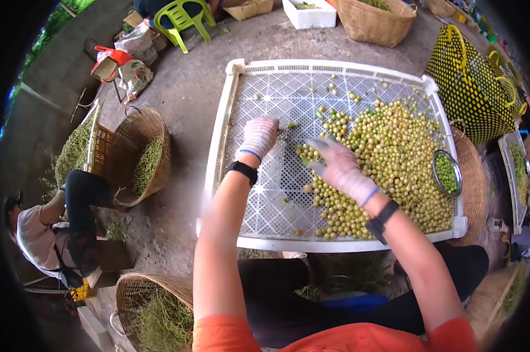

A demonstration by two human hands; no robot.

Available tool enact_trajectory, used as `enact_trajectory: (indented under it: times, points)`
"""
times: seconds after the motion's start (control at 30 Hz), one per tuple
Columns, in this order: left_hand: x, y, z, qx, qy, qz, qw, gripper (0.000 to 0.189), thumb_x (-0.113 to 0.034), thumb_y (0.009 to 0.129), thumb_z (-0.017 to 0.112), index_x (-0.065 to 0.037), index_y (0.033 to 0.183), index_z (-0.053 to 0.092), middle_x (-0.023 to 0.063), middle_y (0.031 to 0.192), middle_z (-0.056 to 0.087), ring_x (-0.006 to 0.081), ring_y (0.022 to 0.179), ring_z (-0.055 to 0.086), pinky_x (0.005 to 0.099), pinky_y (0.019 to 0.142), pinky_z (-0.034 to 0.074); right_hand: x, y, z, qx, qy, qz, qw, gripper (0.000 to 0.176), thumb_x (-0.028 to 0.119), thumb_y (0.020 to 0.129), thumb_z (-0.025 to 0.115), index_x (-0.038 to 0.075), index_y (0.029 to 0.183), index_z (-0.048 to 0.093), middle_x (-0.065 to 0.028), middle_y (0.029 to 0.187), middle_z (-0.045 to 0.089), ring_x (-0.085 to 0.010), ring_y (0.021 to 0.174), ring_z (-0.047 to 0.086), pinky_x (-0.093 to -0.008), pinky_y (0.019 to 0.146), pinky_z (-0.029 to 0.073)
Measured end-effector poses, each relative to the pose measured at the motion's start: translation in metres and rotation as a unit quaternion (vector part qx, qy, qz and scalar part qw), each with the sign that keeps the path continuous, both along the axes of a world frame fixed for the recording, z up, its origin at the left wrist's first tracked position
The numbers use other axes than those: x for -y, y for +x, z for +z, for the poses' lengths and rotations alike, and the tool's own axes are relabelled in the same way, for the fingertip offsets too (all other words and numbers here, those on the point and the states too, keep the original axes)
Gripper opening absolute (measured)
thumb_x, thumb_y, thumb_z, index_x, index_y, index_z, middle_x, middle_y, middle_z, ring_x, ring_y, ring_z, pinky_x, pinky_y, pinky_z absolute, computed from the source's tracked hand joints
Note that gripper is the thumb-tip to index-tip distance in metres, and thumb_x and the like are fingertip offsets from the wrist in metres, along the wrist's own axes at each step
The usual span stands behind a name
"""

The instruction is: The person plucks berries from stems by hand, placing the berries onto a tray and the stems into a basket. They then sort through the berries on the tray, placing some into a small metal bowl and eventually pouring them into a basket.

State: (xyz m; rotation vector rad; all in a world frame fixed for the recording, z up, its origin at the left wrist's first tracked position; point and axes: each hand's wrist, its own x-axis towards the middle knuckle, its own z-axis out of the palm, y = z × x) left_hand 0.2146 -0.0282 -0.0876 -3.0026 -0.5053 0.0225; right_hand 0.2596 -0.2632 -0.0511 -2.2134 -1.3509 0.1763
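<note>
A wide white plastic mesh tray (259,226) lies in front of me. Small round yellow-green fruits (394,158) are heaped over its right half. My left hand (259,138), in a white glove, is over the left part with its fingers curled closed; what they hold, if anything, is hidden. A small green bit (293,124) lies beside those fingertips. At the left edge of the heap is my right hand (341,167), also gloved, its fingers stretched apart and touching or just above the fruits. A metal bowl (436,176) of greener fruits sits on the heap's right side.
Left of the tray stands a wicker basket (115,144) with green fruits inside. Another basket (153,281) holds green stems at lower left. A seated person (42,234) is at far left. A yellow-black woven bag (461,88) stands at right, a green chair (183,20) at the back.
</note>
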Motion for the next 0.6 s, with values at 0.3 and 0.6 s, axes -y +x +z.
enact_trajectory:
  times: [0.3, 0.6]
  points:
    - [-0.018, -0.05, 0.035, 0.073, -0.322, 0.065, 0.941, 0.014, -0.016, 0.075, 0.067, -0.01, 0.087, 0.072, 0.0139, 0.084, 0.068, 0.0313, 0.079, 0.066, 0.0355, 0.072, 0.051, -0.052, 0.029, -0.039, 0.082, -0.096, 0.024, 0.992, 0.019, 0.029, 0.073, 0.065, 0.013, 0.08, 0.073, -0.0058, 0.085, 0.066, -0.0266, 0.084, 0.06, -0.038, 0.078, 0.047]
    - [-0.062, -0.045, 0.005, 0.308, -0.431, 0.07, 0.845, 0.02, -0.008, 0.073, 0.063, -0.007, 0.092, 0.069, 0.0125, 0.096, 0.067, 0.034, 0.088, 0.063, 0.0353, 0.079, 0.05, -0.011, 0.062, 0.008, -0.227, -0.028, -0.045, 0.973, 0.025, 0.028, 0.079, 0.07, 0.006, 0.091, 0.071, -0.013, 0.08, 0.07, -0.0179, 0.069, 0.064, -0.0329, 0.068, 0.051]
